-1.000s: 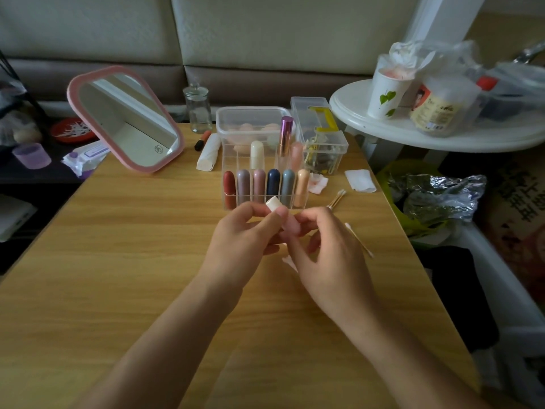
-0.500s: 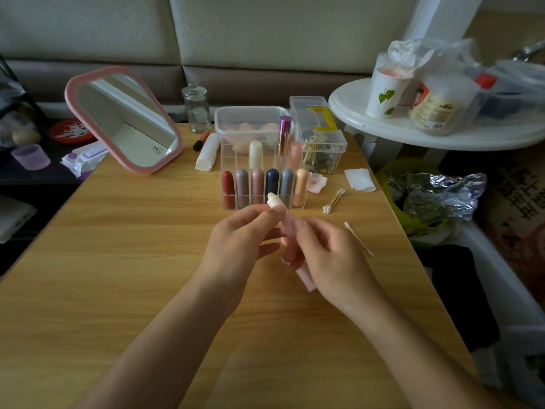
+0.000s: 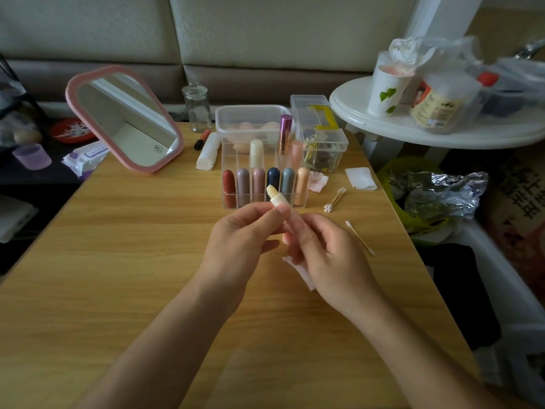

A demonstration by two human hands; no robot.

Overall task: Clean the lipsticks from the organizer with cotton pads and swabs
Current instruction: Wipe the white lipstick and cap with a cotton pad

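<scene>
My left hand (image 3: 240, 242) pinches a pale pink lip balm tube just under its bare cream stick (image 3: 274, 196), holding it upright in front of the clear organizer (image 3: 304, 202). My right hand (image 3: 328, 256) curls round the tube's lower end, and a white cotton pad (image 3: 303, 274) it holds sticks out from under its fingers. The organizer holds a front row of several capped lipsticks (image 3: 259, 184) and three taller ones behind. Cotton swabs (image 3: 334, 199) lie to its right, and one single swab (image 3: 360, 238) lies beside my right hand.
A pink-framed mirror (image 3: 125, 119) leans at the back left. A glass jar (image 3: 197, 107), a roll of pads (image 3: 208, 151), two clear boxes (image 3: 252, 119), a clean pad (image 3: 360, 178) and a stained pad (image 3: 318, 181) surround the organizer. A green bin (image 3: 392, 184) stands off the table's right edge.
The cream stick now shows bare above my left fingers, where a second ago only a white end showed. My right hand slid down the tube, so the cotton pad shows below it.
</scene>
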